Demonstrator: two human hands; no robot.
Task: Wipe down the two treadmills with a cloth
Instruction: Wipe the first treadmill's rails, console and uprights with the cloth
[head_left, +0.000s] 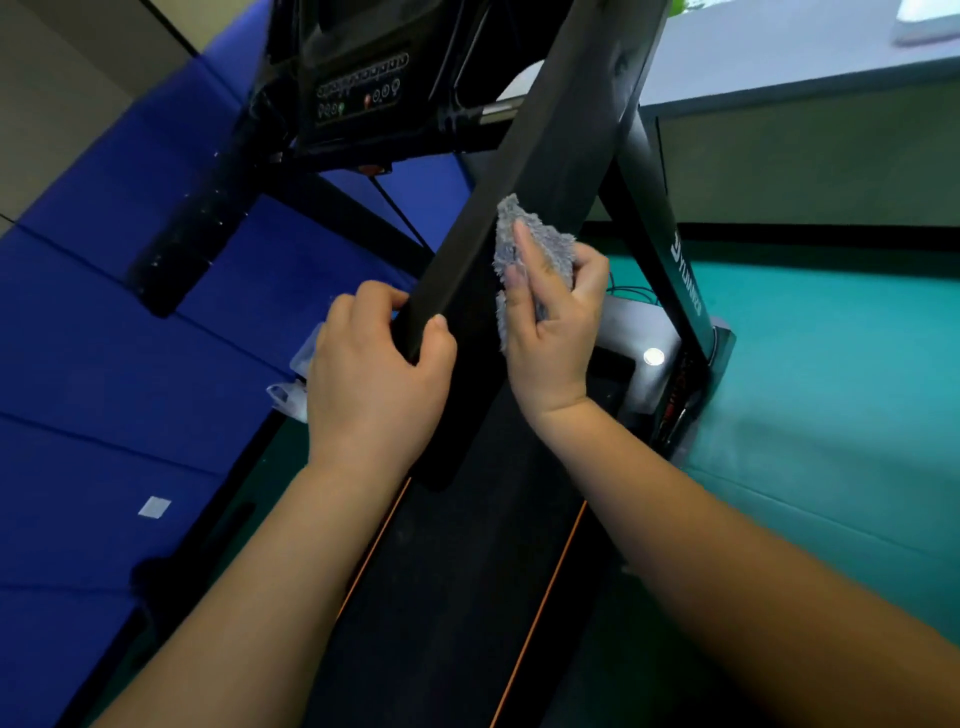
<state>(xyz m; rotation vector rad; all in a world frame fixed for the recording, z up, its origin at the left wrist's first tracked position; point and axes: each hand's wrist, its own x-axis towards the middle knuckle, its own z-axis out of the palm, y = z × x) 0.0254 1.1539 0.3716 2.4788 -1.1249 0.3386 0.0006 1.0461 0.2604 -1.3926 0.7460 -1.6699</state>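
Now, cloth (557, 249) under right hand (556, 338).

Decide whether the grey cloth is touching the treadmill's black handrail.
Touching: the head view shows the right hand holding the grey cloth flat against the black handrail, with no gap visible.

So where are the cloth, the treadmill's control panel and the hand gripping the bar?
cloth (553, 247): head view, fluffy grey part beside the fingers.
control panel (358, 88): head view, among its buttons.
left hand (374, 369): head view, back of the hand gripping the bar (467, 244).
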